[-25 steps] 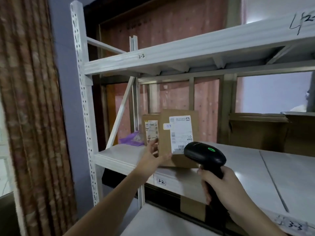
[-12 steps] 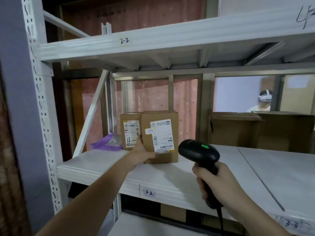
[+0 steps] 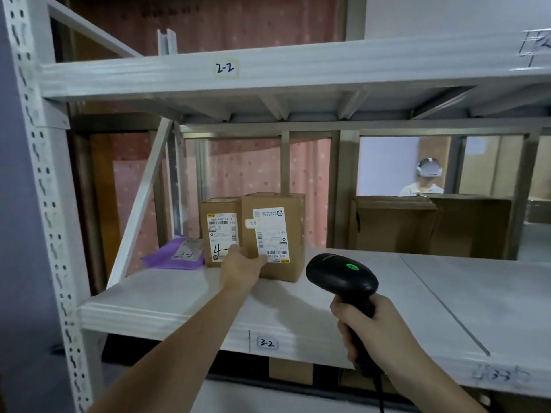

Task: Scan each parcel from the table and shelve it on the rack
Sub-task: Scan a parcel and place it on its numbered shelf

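A brown cardboard parcel (image 3: 286, 231) with a white shipping label stands upright on the white rack shelf (image 3: 190, 299) marked 3-2. My left hand (image 3: 241, 268) rests against its lower front left corner, thumb up and fingers on the label's bottom edge. A second, smaller labelled box (image 3: 219, 231) stands touching it on the left. My right hand (image 3: 372, 332) grips the handle of a black barcode scanner (image 3: 341, 277) with a green light, held in front of the shelf, right of the parcel.
A purple mailer bag (image 3: 176, 254) lies left of the boxes. Open cardboard boxes (image 3: 393, 225) sit at the back right of the shelf. The shelf above (image 3: 268, 73) is marked 2-2. A rack upright (image 3: 38, 186) stands at left. A person (image 3: 426, 180) is visible behind the rack.
The parcel has slid deeper onto the shelf beside the smaller box, with my left hand following it. The view has shifted left to right and closer; the scanner stays in my right hand.
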